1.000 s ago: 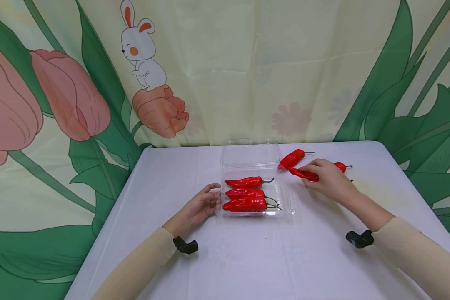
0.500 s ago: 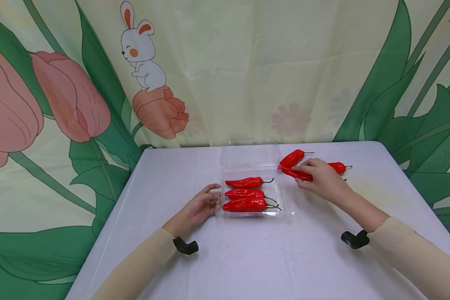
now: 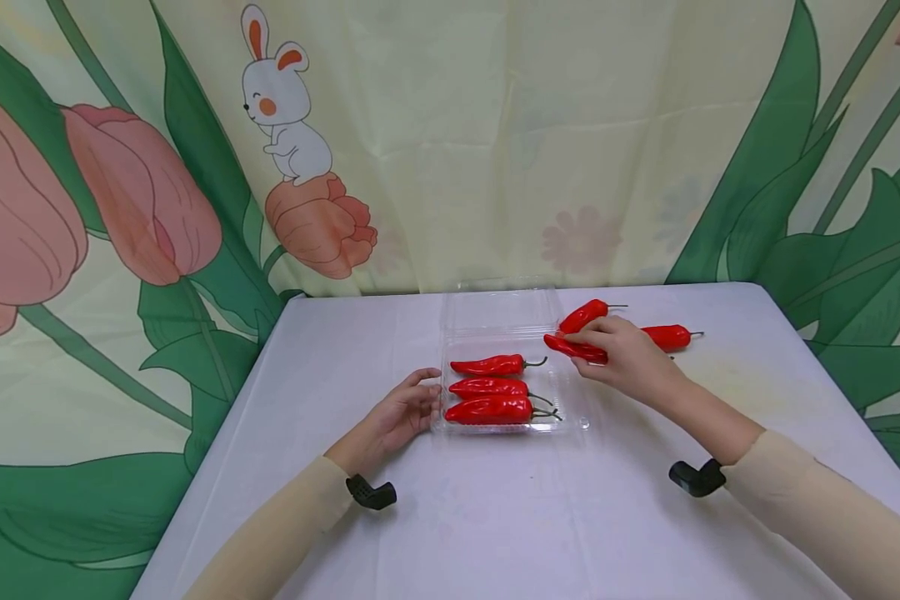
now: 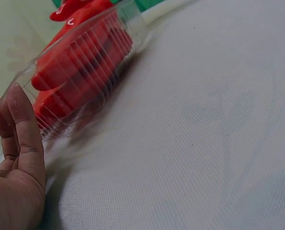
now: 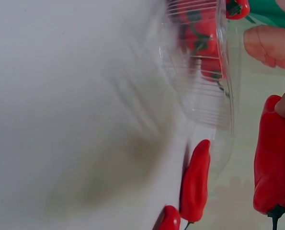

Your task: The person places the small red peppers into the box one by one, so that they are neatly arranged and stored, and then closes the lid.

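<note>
A clear plastic clamshell box [image 3: 574,392] lies open on the white-covered table, its lid [image 3: 502,310] folded back. Three red chili peppers lie in its base: a rear one [image 3: 487,365], a middle one [image 3: 489,387] and a front one [image 3: 489,410], stems to the right. My right hand [image 3: 630,360] grips another red chili pepper [image 3: 574,348] at the box's right side; the right wrist view shows this held pepper [image 5: 274,160] stem down. My left hand [image 3: 396,421] touches the box's left wall with relaxed fingers; the left wrist view shows a fingertip [image 4: 20,101] against the plastic.
Behind my right hand a red pepper [image 3: 585,315] lies by the lid's right edge. Another pepper [image 3: 669,337] lies farther right, partly hidden by that hand. A printed curtain [image 3: 450,150] hangs behind the table's far edge.
My right hand has moved left with the pepper it grips, up to the right side of the box. The left hand and the peppers in the box stay where they were.
</note>
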### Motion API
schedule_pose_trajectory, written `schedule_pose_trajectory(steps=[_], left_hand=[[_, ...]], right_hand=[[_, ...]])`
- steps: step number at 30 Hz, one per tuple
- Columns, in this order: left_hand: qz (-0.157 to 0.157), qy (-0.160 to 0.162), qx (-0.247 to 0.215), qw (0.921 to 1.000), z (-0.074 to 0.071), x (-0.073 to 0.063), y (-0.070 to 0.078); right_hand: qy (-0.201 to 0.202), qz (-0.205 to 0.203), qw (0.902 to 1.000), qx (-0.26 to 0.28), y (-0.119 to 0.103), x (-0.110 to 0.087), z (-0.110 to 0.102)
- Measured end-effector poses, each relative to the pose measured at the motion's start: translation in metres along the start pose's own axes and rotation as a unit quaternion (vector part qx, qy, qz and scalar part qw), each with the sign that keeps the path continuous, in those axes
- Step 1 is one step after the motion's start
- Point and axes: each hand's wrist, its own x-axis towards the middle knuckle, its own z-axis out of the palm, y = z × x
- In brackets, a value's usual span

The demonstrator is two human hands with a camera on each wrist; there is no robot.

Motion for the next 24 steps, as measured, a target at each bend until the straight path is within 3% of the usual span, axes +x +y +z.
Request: schedule_pose_trajectory(steps=[24], left_hand=[[-0.007,0.002,0.010,0.9999,-0.001,-0.001,0.003]], right_hand=[[-0.022,-0.016,0.9987,0.043,-0.029,0.023,0.023]])
